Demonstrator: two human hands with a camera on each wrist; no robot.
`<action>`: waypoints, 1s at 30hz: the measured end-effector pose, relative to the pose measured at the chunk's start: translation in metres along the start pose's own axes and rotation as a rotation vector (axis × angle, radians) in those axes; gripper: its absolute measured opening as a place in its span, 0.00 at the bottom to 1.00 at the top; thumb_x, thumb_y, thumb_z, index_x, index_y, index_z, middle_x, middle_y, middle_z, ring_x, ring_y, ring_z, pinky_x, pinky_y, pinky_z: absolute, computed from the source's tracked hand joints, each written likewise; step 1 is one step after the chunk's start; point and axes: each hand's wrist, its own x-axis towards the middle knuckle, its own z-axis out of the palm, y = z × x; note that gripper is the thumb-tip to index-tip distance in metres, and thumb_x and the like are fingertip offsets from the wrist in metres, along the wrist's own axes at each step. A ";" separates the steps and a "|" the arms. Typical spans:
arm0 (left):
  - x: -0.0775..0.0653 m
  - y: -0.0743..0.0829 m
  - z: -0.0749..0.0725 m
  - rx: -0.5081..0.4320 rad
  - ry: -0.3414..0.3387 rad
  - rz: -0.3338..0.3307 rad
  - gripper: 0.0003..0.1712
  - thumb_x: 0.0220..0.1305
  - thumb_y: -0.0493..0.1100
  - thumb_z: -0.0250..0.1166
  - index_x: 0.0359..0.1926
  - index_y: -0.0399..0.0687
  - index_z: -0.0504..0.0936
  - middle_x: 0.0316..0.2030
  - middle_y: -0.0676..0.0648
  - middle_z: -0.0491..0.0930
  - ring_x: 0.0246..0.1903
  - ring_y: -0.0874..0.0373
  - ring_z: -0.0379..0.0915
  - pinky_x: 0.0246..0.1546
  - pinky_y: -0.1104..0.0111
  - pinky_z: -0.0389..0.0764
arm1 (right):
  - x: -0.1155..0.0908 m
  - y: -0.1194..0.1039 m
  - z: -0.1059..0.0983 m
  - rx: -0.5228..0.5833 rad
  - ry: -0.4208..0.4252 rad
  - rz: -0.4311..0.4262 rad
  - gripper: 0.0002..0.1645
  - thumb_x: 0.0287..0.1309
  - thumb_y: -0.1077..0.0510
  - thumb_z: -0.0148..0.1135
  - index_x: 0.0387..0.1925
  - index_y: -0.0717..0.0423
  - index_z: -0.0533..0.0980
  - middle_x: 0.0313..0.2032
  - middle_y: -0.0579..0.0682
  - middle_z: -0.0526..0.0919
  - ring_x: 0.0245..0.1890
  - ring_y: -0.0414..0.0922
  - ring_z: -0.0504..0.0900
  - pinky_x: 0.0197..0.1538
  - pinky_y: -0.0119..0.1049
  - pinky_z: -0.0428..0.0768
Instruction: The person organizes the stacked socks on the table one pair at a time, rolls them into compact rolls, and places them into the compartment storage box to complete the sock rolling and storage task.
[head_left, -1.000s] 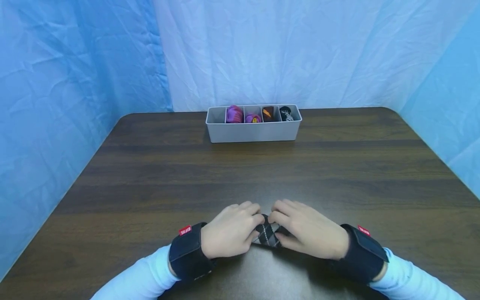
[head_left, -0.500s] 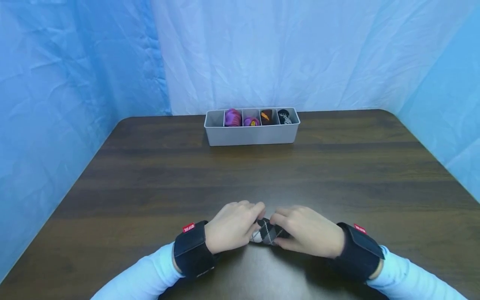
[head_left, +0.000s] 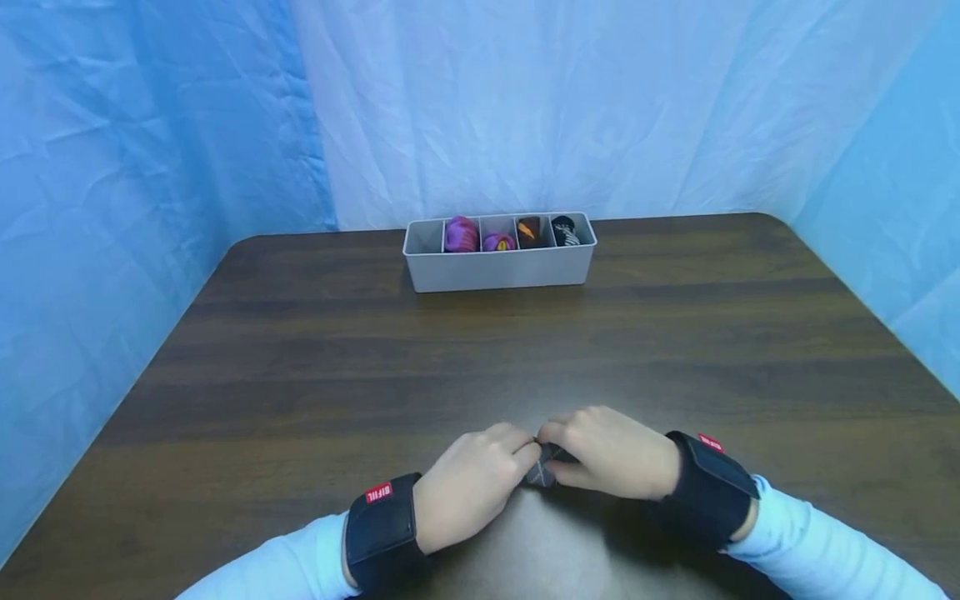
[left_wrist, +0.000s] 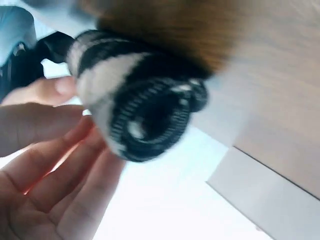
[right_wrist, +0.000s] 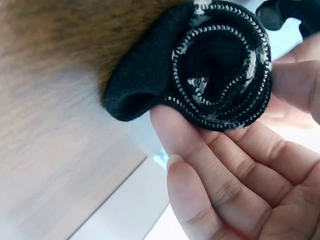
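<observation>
A rolled sock (head_left: 538, 475) in black, grey and white argyle is between my two hands near the front of the table. My left hand (head_left: 476, 483) curls at its left side and hides much of it in the head view. From the right, my right hand (head_left: 611, 454) grips it, with the thumb nearer me. The left wrist view gives one spiral end of the rolled sock (left_wrist: 107, 75), fingers along its side. In the right wrist view, the coiled sock (right_wrist: 220, 65) rests against curled fingers (right_wrist: 225, 170), and a loose black flap sticks out.
At the back of the dark wooden table (head_left: 480, 350) stands a grey divided box (head_left: 498, 271). Its compartments hold purple rolls (head_left: 461, 235), a brown roll (head_left: 528, 233) and a black-and-white roll (head_left: 565, 232); the leftmost one shows bare. Blue sheets (head_left: 525, 100) hang behind.
My left hand has moved rightward, closer to the right hand, and covers more of the sock. Less of the argyle shows between the hands, and the roll looks shorter from above.
</observation>
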 end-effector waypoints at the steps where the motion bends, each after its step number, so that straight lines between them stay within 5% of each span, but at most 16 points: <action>1: -0.001 0.002 0.000 0.039 0.008 0.009 0.09 0.49 0.34 0.58 0.35 0.47 0.77 0.32 0.54 0.75 0.34 0.65 0.71 0.31 0.76 0.74 | 0.001 0.001 -0.002 0.018 -0.013 0.002 0.04 0.47 0.58 0.57 0.23 0.50 0.70 0.18 0.37 0.68 0.17 0.29 0.61 0.22 0.20 0.61; 7: 0.002 0.009 -0.002 0.218 -0.049 0.041 0.09 0.51 0.37 0.58 0.37 0.45 0.76 0.31 0.53 0.74 0.32 0.65 0.69 0.27 0.78 0.73 | 0.008 0.009 -0.012 0.129 -0.105 0.010 0.02 0.50 0.57 0.57 0.26 0.50 0.73 0.22 0.36 0.73 0.20 0.27 0.68 0.26 0.21 0.68; 13: 0.006 0.013 0.000 0.274 -0.073 0.077 0.07 0.47 0.39 0.61 0.32 0.46 0.77 0.27 0.53 0.76 0.28 0.64 0.69 0.25 0.77 0.73 | 0.015 0.026 -0.028 0.148 -0.196 0.077 0.14 0.48 0.50 0.58 0.36 0.51 0.75 0.31 0.41 0.78 0.30 0.33 0.74 0.36 0.28 0.73; 18: 0.008 0.014 0.008 0.308 -0.044 0.077 0.08 0.42 0.37 0.62 0.29 0.45 0.77 0.24 0.52 0.75 0.25 0.65 0.69 0.25 0.77 0.74 | 0.030 0.061 -0.070 0.033 -0.022 0.159 0.21 0.48 0.51 0.58 0.42 0.57 0.73 0.40 0.52 0.77 0.40 0.46 0.76 0.44 0.39 0.73; 23: 0.009 0.018 0.015 0.420 -0.019 0.071 0.04 0.43 0.37 0.60 0.26 0.45 0.77 0.19 0.53 0.71 0.21 0.66 0.65 0.20 0.78 0.72 | 0.059 0.109 -0.111 0.054 0.129 0.385 0.23 0.52 0.54 0.55 0.48 0.63 0.68 0.43 0.60 0.75 0.44 0.52 0.74 0.48 0.45 0.70; 30: 0.012 0.019 0.020 0.441 -0.020 0.039 0.06 0.39 0.39 0.62 0.25 0.46 0.76 0.17 0.53 0.68 0.19 0.67 0.63 0.16 0.79 0.70 | 0.079 0.158 -0.124 0.169 0.293 0.691 0.26 0.56 0.53 0.47 0.51 0.67 0.64 0.46 0.67 0.70 0.45 0.58 0.70 0.46 0.48 0.68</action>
